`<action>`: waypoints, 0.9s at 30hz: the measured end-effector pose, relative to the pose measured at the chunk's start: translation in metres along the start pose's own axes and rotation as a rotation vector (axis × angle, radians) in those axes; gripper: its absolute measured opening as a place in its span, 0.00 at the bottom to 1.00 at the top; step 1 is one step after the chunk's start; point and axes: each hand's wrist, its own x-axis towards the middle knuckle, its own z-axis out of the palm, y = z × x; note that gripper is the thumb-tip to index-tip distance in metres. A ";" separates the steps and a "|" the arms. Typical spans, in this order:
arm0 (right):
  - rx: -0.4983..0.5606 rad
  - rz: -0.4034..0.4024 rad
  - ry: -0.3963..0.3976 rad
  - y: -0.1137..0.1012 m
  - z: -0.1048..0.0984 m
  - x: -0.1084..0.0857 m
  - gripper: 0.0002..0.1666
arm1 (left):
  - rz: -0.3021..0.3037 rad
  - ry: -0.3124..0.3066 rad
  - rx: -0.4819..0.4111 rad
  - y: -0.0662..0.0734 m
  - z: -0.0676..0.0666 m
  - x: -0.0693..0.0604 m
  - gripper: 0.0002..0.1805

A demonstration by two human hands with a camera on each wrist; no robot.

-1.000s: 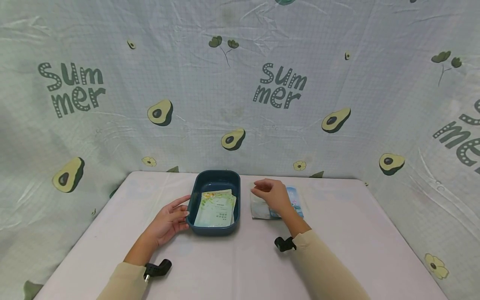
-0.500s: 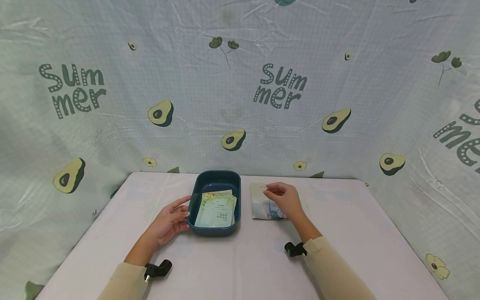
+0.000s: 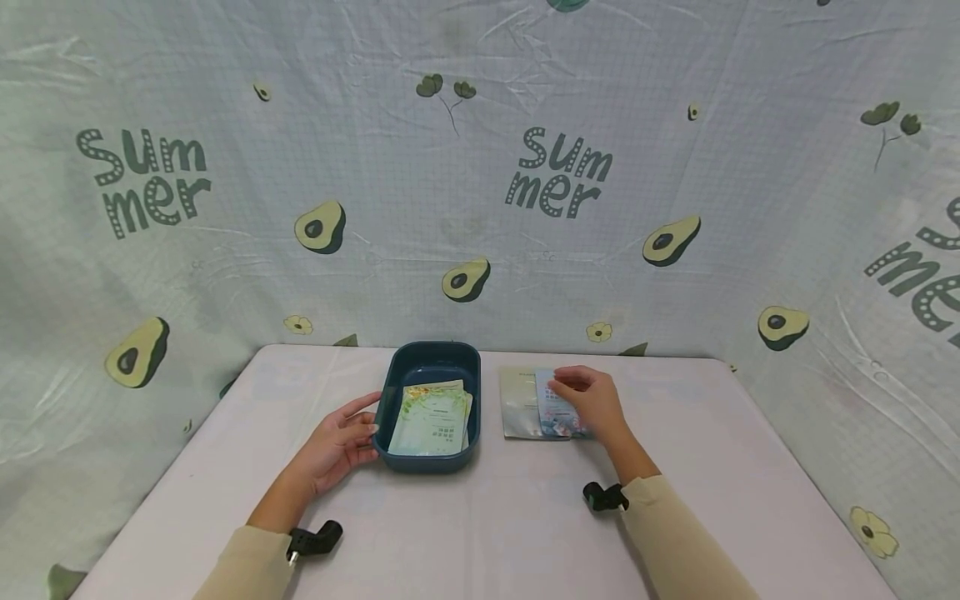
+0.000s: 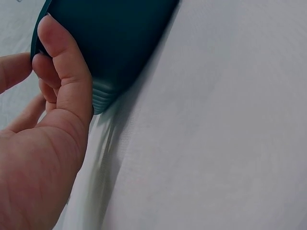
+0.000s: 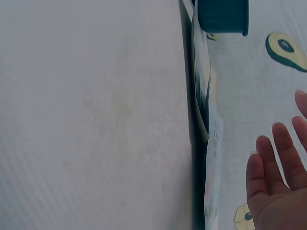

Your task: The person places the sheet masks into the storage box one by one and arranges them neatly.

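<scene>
Our left hand (image 3: 341, 446) rests its relaxed fingers along the left side of the blue tray (image 3: 429, 465), touching the rim; we see no firm grip, and its far fingertips are partly hidden. Our right hand (image 3: 596, 404) hovers with fingers loosely bent and slightly spread, holding nothing; the right wrist view shows its fingertips apart from the packets.

Over the last second the right hand has slid to the right, away from the tray. That uncovers the silver packet (image 3: 519, 412) and the left part of the blue packet (image 3: 551, 417), while the left hand and tray look unmoved. We take this to mean that no packet is being lifted right now.

The tray holds a floral packet (image 3: 429, 421) lying face up, with the edge of at least one more showing from under it. The blue packet lies partly over the silver one, outside the tray and just right of it, on the pale table (image 3: 480, 533). Behind everything hangs the avocado-print curtain (image 3: 390, 292).
</scene>
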 end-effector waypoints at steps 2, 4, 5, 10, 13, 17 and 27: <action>-0.002 0.003 0.007 0.001 -0.002 0.001 0.24 | 0.000 -0.001 0.000 0.000 0.000 0.000 0.38; -0.002 0.009 0.013 0.002 -0.004 0.002 0.24 | 0.001 0.001 -0.002 0.000 0.001 0.000 0.38; 0.000 0.012 0.016 0.003 -0.005 0.002 0.24 | 0.000 0.002 -0.003 0.000 0.001 0.000 0.38; 0.004 0.027 0.028 0.008 -0.009 0.007 0.24 | -0.003 0.005 -0.007 0.000 0.001 0.000 0.39; -0.005 0.040 0.026 0.013 -0.012 0.011 0.24 | -0.004 0.009 -0.005 0.000 0.001 -0.001 0.39; -0.035 0.073 0.003 0.021 -0.016 0.016 0.26 | -0.002 0.013 0.000 0.001 0.002 0.000 0.39; -0.143 0.145 -0.049 0.025 -0.027 0.027 0.27 | -0.005 0.007 -0.007 0.000 0.001 0.000 0.39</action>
